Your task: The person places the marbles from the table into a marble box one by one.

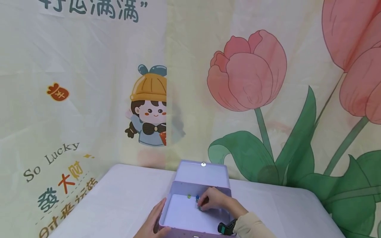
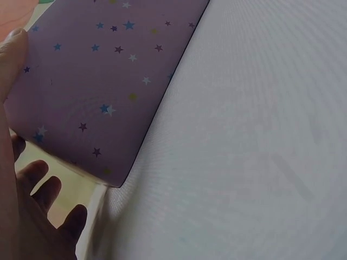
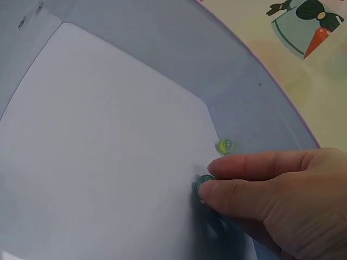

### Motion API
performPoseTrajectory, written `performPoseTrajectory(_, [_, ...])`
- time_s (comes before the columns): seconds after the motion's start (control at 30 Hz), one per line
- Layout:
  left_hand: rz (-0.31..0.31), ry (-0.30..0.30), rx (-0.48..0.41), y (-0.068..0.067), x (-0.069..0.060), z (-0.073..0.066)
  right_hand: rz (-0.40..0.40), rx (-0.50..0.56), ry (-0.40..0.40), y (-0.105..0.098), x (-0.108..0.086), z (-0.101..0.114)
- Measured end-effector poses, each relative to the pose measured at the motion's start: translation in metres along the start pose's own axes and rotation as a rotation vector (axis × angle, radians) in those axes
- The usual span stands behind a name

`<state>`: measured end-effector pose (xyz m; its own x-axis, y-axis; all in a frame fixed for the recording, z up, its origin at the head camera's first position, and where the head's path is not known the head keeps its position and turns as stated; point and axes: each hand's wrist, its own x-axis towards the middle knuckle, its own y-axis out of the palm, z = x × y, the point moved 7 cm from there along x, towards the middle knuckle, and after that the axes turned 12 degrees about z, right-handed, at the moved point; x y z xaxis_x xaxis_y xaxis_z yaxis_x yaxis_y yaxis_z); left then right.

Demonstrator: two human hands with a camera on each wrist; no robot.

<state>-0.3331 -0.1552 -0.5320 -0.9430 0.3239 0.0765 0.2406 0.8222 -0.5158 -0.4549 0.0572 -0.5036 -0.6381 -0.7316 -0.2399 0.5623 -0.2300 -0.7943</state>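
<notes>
A lilac metal box (image 1: 178,216) with a lifted lid (image 1: 202,173) stands on the table. Inside it, my right hand (image 1: 212,199) pinches a teal glass marble (image 3: 204,181) between thumb and forefinger, close to the box floor. Near the back wall lie a yellow-green marble (image 1: 189,196) and a blue marble (image 1: 197,197); the blue one is beside my fingertips. My left hand (image 1: 153,221) rests against the box's front left corner, its thumb at the front and fingers along the side. In the left wrist view, several fingers (image 2: 76,222) are spread beyond the star-printed wall (image 2: 108,65).
A white cloth covers the table (image 1: 134,188) on both sides of the box. Behind it hangs a printed backdrop (image 1: 190,82) with tulips and a cartoon figure. A black wrist device (image 1: 227,228) sits over the box's front right corner.
</notes>
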Motion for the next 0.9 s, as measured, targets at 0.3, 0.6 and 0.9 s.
performPoseTrajectory(0.3, [0.02, 0.015, -0.015, 0.005, 0.002, -0.002, -0.036, 0.097, -0.127, -0.018, -0.031, 0.009])
performPoseTrajectory(0.6, [0.003, 0.089, 0.0, 0.003, 0.001, -0.002, -0.229, 0.375, -0.098, -0.046, -0.118, -0.019])
performPoseTrajectory(0.9, [-0.057, 0.128, 0.12, 0.001, 0.001, -0.005, -0.39, 0.491, 0.095, -0.022, -0.179, -0.095])
